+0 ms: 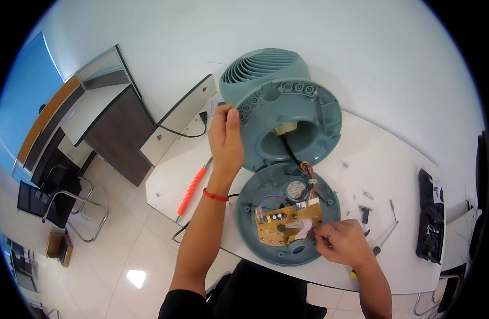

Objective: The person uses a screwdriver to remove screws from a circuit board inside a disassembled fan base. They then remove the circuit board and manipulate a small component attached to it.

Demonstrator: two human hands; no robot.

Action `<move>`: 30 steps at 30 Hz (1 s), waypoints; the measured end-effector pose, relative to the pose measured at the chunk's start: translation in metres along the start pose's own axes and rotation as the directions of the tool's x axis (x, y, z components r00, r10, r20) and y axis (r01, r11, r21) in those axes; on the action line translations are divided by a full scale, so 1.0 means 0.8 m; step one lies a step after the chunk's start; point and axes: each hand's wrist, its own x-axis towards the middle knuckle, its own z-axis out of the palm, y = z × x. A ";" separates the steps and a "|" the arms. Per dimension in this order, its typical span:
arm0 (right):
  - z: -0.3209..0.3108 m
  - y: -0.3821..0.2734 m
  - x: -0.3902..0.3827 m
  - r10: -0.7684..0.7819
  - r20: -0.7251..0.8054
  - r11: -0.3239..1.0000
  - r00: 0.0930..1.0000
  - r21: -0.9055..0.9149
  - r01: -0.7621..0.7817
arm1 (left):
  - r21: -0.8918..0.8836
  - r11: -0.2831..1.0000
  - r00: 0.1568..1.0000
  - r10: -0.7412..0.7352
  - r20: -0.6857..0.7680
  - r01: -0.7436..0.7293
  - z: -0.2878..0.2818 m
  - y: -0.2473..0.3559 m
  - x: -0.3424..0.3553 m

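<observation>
My left hand (226,138) grips the rim of the raised teal fan housing (313,122), whose round opening has cables running out of it. Below lies the round teal base (260,181), holding a tan circuit board (282,228) with wires and a pale ribbon-like piece. At the board's right edge, my right hand (343,242) has its fingers curled together; what they hold is hidden. A slatted teal fan head (263,69) is behind the housing.
An orange-handled screwdriver (192,190) lies left of the base; small screws, bits and tools (365,215) lie at right, beside a black tool case (431,218). A black plug (203,118) rests by the desk's left panel (178,109). Another desk (111,127) and black chair (53,202) stand further left.
</observation>
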 end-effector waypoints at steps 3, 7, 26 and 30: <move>0.000 0.000 -0.001 -0.016 -0.020 1.000 1.000 -0.015 0.015 | -0.013 1.000 1.000 -0.014 0.001 0.014 0.003 0.000 0.001; 0.001 0.001 0.000 -0.033 -0.022 0.999 0.999 -0.025 0.032 | -0.014 1.000 1.000 -0.001 0.010 0.002 0.001 0.001 0.001; 0.002 -0.001 -0.001 0.101 0.042 0.986 0.994 0.131 -0.106 | 0.037 0.999 0.999 0.027 0.027 -0.028 0.001 -0.001 -0.001; -0.001 -0.001 -0.001 0.112 0.043 0.983 0.993 0.142 -0.117 | 0.004 1.000 1.000 0.006 0.023 -0.006 0.004 0.001 -0.002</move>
